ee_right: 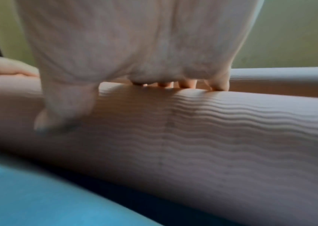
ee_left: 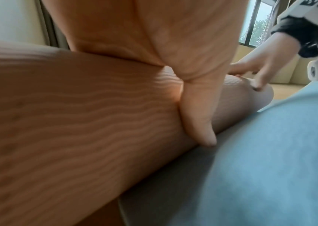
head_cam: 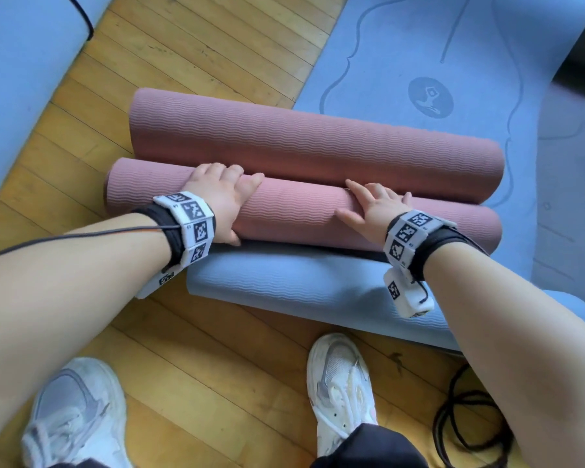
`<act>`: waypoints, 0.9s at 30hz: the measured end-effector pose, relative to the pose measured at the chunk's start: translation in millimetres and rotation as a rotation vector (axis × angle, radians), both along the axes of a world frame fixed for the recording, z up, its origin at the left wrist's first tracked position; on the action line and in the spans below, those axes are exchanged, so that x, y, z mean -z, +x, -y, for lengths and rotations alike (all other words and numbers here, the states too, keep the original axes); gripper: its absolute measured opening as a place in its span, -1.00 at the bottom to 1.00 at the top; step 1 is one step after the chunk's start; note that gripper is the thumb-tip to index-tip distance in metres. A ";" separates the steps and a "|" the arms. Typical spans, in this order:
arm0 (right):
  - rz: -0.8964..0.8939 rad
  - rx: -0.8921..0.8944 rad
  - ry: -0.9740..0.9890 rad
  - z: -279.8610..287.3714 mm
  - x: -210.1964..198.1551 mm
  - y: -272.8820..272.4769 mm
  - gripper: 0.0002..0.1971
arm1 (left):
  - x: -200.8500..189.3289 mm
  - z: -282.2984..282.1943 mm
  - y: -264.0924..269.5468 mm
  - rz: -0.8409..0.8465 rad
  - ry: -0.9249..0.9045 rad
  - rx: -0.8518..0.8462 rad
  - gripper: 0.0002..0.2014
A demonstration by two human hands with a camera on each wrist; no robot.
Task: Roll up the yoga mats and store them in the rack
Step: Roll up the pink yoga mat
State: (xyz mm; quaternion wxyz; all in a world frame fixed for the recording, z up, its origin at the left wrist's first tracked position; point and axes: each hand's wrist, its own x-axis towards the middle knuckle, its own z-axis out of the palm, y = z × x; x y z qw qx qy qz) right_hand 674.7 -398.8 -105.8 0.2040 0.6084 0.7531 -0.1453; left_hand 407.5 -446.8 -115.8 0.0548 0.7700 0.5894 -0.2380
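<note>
I see my left hand [head_cam: 217, 201] curled over the pink roll [head_cam: 301, 214], thumb tucked under its near side. My right hand [head_cam: 374, 211] lies flatter, fingers spread, pressing on top. Beyond my fingers, touching the roll, the pink mat [head_cam: 311, 143] bulges in a fold. Below my wrists lies the blue mat [head_cam: 294, 285]. White sneakers [head_cam: 340, 383] stand nearer me on the wood floor [head_cam: 200, 45].
</note>
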 end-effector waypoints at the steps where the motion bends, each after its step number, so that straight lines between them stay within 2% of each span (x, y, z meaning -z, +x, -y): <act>1: 0.019 -0.048 -0.021 1.4 0.1 3.6 -0.09 | 0.5 -4.3 0.5 -0.006 -0.013 -0.011 0.21; 4: 0.147 -0.157 -0.041 -0.8 0.3 7.1 0.28 | 1.2 -11.1 0.8 -0.041 -0.021 -0.002 0.24; 6: 0.188 -0.198 -0.008 -3.7 2.1 6.1 0.33 | 0.3 -12.8 0.2 -0.053 -0.018 0.011 0.20; 12: 0.123 -0.217 0.147 -5.7 -0.8 8.4 0.15 | -15.0 -13.6 -3.4 -0.100 0.096 0.046 0.10; 18: 0.047 -0.294 0.283 -17.7 -27.4 -18.7 0.05 | -48.0 -3.0 -28.5 -0.101 0.208 -0.037 0.06; 23: 0.048 -0.478 0.286 -5.3 -44.6 -33.4 0.07 | -52.0 30.9 -47.3 -0.041 0.144 -0.094 0.04; 27: -0.001 -0.485 0.292 29.4 -48.6 -10.3 0.05 | -51.8 47.8 -41.9 0.001 0.096 -0.013 0.03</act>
